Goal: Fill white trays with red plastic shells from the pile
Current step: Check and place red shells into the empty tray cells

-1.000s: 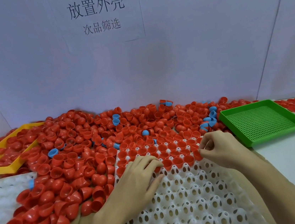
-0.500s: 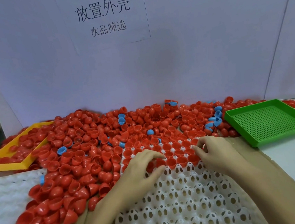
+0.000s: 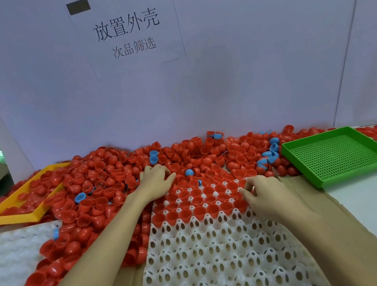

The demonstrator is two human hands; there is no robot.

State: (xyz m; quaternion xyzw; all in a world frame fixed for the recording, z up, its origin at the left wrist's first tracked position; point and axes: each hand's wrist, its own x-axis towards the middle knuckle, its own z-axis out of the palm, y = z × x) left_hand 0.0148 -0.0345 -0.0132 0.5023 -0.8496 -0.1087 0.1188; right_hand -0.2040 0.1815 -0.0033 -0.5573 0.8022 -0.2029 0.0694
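Left hand (image 3: 156,180) has reached (from white tray (image 3: 220,257)) into pile (image 3: 115,173).

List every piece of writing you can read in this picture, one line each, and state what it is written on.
"放置外壳": large top line on the white paper sheet fixed to the back wall.
"次品筛选": smaller line below it on the same sheet.
Dark rectangle at the sheet's top left corner: no writing readable on it.
No other text shows on the trays, shells or table.
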